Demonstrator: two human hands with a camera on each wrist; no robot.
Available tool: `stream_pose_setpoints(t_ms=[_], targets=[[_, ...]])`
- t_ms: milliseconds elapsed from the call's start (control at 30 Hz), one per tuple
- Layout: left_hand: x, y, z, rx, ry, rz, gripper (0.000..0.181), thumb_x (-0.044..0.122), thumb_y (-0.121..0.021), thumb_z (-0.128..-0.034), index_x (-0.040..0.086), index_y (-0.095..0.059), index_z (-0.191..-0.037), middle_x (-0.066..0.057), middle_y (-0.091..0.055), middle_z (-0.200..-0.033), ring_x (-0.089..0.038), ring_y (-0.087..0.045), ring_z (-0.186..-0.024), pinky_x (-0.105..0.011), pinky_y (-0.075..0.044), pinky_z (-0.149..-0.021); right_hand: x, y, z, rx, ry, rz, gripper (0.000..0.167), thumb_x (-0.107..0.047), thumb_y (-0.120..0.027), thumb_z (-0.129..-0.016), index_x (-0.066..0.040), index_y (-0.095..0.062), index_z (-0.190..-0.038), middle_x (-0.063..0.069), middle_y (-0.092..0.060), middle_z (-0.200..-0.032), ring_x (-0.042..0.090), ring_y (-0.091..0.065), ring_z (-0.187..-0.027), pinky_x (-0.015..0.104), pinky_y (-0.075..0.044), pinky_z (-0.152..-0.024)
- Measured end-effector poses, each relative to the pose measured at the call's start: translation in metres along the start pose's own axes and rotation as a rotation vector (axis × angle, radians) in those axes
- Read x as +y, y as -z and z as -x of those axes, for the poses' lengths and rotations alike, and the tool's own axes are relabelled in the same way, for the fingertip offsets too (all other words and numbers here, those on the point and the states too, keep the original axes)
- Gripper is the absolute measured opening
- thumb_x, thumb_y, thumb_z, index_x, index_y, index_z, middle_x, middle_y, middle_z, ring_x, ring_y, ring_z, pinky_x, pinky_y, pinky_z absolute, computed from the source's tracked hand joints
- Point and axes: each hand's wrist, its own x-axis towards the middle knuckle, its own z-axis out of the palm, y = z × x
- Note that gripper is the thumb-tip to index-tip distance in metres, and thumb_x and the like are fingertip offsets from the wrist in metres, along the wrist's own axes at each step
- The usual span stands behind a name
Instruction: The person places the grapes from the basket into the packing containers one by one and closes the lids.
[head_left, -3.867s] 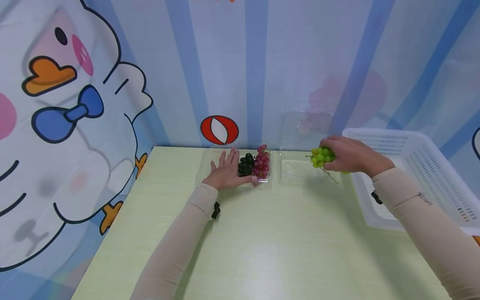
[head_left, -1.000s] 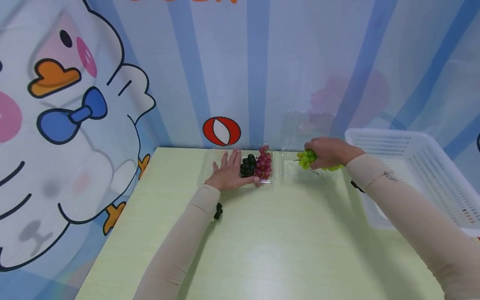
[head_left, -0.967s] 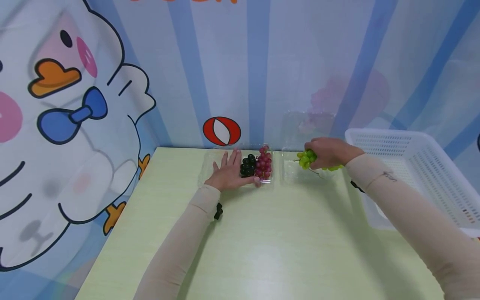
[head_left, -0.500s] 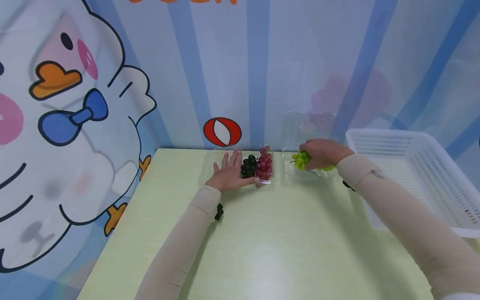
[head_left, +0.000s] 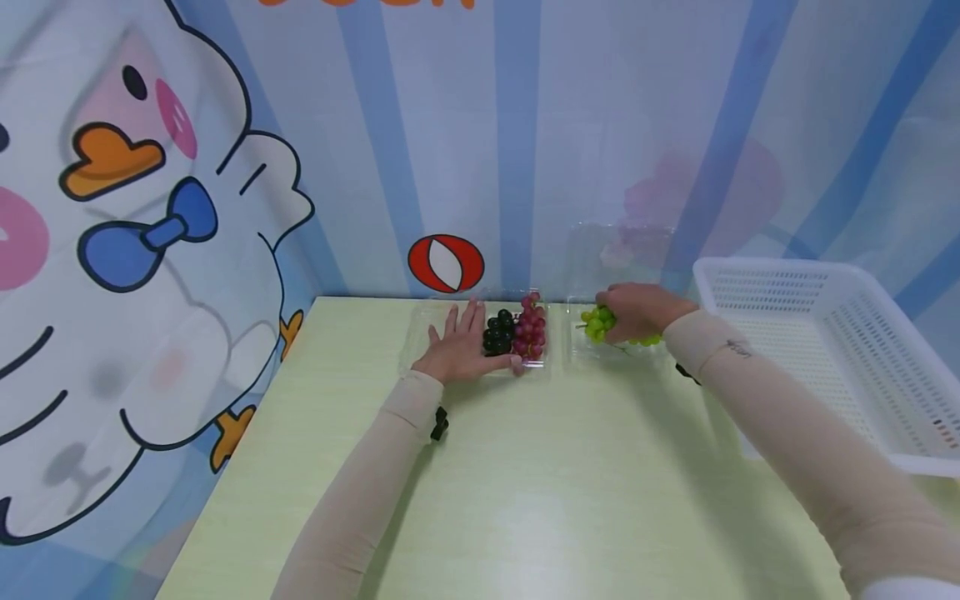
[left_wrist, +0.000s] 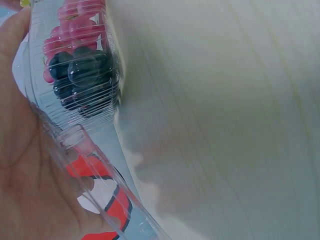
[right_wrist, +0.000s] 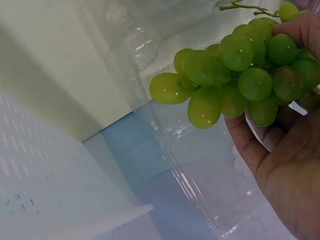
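My left hand rests with straight, spread fingers on a clear plastic clamshell box, its thumb at the near edge. In that box lie a bunch of dark grapes and a bunch of red grapes, both also showing through its ridged wall in the left wrist view. To the right, my right hand grips a bunch of green grapes from above, thumb and fingers around it. The bunch hangs over a second clear box, whose lid stands raised behind; contact with its bottom is unclear.
A white perforated plastic basket stands at the right, beneath and beside my right forearm. The pale wooden table ends at a striped cartoon backdrop just behind the boxes. More backdrop covers the left side.
My right hand has carried the green grapes leftward from beside the basket to over the second box, sinking slightly. My left hand has kept its place on the first box.
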Motion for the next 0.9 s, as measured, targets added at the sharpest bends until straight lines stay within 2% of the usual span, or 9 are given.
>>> stream_pose_setpoints(t_ms=[433, 667, 900], targets=[[0.0, 0.001, 0.0, 0.006, -0.003, 0.004, 0.121, 0.087, -0.048, -0.0817, 0.013, -0.001, -0.165, -0.005, 0.008, -0.172, -0.04, 0.005, -0.156, -0.076, -0.005, -0.115, 0.002, -0.015, -0.015, -0.023, -0.001, 0.036, 0.04, -0.03, -0.072, -0.09, -0.006, -0.063, -0.12, 0.007, -0.062, -0.101, 0.022, -0.058, -0.086, 0.044, -0.051, -0.076], [0.0, 0.001, 0.0, 0.009, -0.005, 0.011, 0.122, 0.087, -0.048, -0.0808, 0.013, 0.0, -0.165, -0.005, 0.009, -0.172, -0.04, 0.006, -0.156, -0.076, -0.005, -0.115, 0.005, -0.019, -0.018, -0.01, 0.014, 0.055, 0.037, -0.028, -0.072, -0.089, -0.005, -0.063, -0.116, 0.007, -0.062, -0.098, 0.023, -0.057, -0.084, 0.043, -0.051, -0.073], [0.001, 0.0, 0.002, 0.01, -0.002, 0.005, 0.123, 0.089, -0.047, -0.0797, 0.014, 0.0, -0.165, -0.004, 0.008, -0.172, -0.04, 0.005, -0.156, -0.076, -0.006, -0.115, 0.006, -0.024, -0.019, -0.043, -0.025, 0.056, 0.042, -0.032, -0.072, -0.091, -0.004, -0.061, -0.12, 0.009, -0.062, -0.103, 0.024, -0.059, -0.088, 0.046, -0.051, -0.075]])
